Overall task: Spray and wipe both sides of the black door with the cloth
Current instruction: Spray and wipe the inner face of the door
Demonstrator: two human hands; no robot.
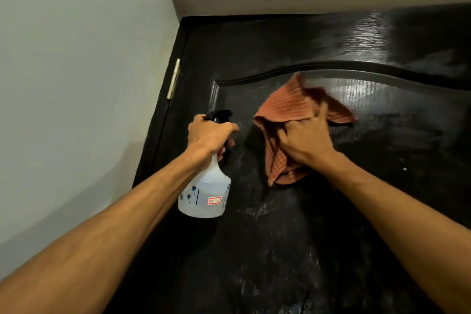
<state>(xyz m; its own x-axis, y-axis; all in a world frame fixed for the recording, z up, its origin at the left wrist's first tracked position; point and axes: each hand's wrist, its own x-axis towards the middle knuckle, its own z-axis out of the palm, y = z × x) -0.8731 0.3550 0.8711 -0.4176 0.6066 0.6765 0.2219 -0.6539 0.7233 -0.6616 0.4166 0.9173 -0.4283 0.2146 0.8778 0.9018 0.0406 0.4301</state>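
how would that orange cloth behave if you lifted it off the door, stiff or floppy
Probably floppy: the orange cloth bunches in loose folds under the right hand, and a corner hangs below the hand. It looks thin and light for its size. It would likely drop down the black door if the hand let go, since only the hand's pressure seems to keep it there.

Head cam, close, tilted up at door (293, 41) (single view).
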